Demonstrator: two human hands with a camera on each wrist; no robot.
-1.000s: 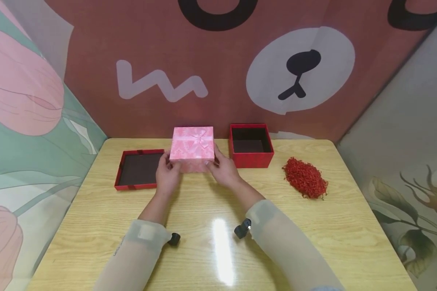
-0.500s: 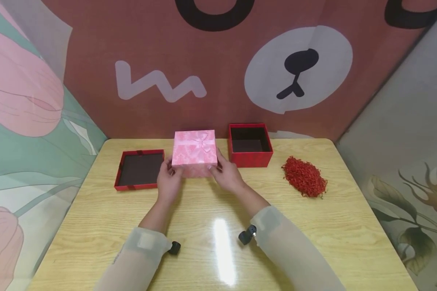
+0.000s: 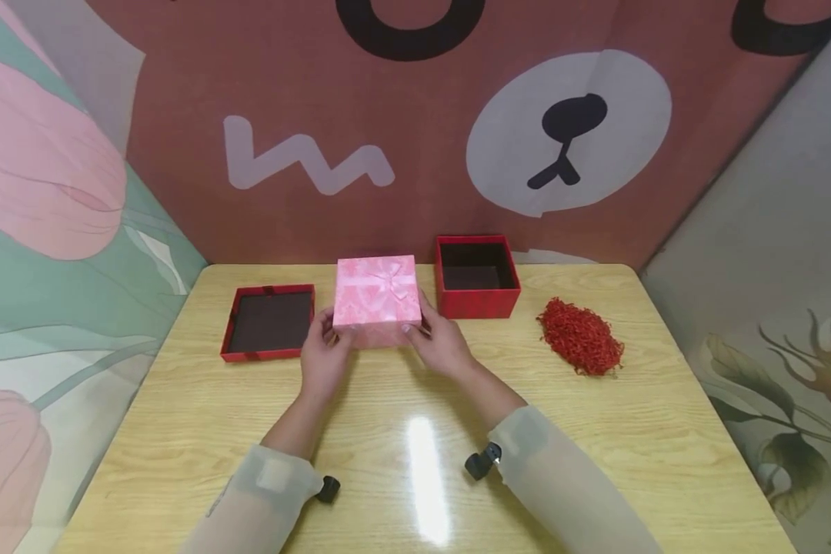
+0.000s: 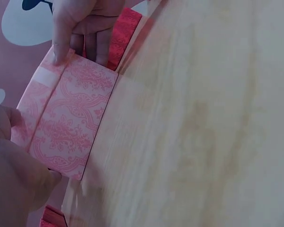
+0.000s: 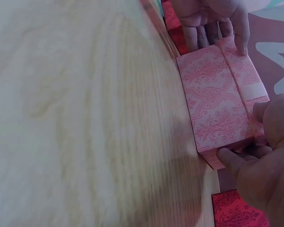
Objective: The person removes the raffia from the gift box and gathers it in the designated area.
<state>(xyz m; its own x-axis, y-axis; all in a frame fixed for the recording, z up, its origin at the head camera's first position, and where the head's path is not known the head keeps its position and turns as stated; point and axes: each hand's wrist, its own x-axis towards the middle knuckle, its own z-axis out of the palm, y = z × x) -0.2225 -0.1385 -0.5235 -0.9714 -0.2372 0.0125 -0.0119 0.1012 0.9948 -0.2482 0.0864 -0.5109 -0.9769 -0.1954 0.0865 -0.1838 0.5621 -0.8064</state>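
A pink patterned gift box (image 3: 377, 296) with a pale ribbon and bow on its lid stands between both hands, near the back of the table. My left hand (image 3: 324, 354) grips its left end, thumb on the front face. On the opposite end my right hand (image 3: 443, 342) holds it the same way, with the thumb at the lid's front edge. Both wrist views show the box's front side (image 4: 80, 113) with its damask print, and fingers curled around its ends. The box's underside and back are hidden.
Left of the hands lies a red lid (image 3: 268, 322), dark inside face up. An uncovered red box (image 3: 478, 304) stands at the back right. Beyond it rests a heap of red shredded paper (image 3: 580, 337). A printed wall (image 3: 318, 223) rises behind the wooden table (image 3: 374, 462).
Both hands have drawn the pink gift box toward the person and a little to the right. The red lid, red box and shredded paper stay in place.
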